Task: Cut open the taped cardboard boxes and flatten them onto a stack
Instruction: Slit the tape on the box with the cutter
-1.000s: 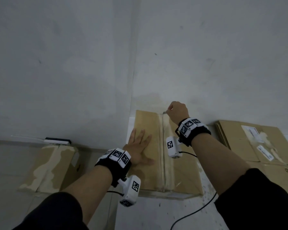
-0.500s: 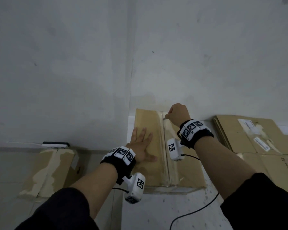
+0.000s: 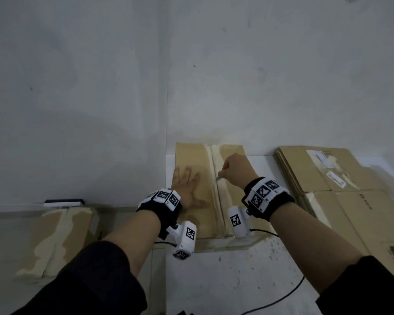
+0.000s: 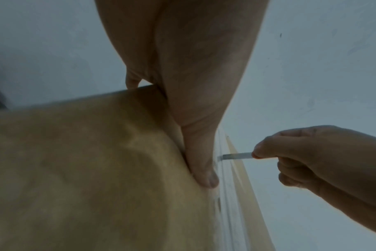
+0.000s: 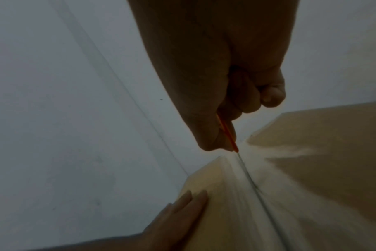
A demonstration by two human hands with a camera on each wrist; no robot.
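Observation:
A taped brown cardboard box point(image 3: 191, 160) lies against the wall, with a pale tape seam point(image 3: 214, 178) running down its top. My left hand point(image 3: 187, 189) lies flat on the left flap, fingers spread, thumb point(image 4: 201, 163) beside the seam. My right hand point(image 3: 236, 171) grips a thin box cutter point(image 4: 236, 156) in a fist. Its blade tip touches the tape about a third of the way down the seam. The right wrist view shows the cutter's orange edge point(image 5: 226, 134) over the seam point(image 5: 249, 180).
A stack of flattened cardboard point(image 3: 323, 178) with white labels lies to the right of the box. Another taped box point(image 3: 55, 237) sits lower at the left. The grey wall point(image 3: 191, 64) stands right behind the box. A black cable point(image 3: 275, 298) trails across the white surface point(image 3: 237, 280).
My right hand has drawn the cutter along the seam from the box's far end toward me. The left hand has stayed pressed flat on the left flap.

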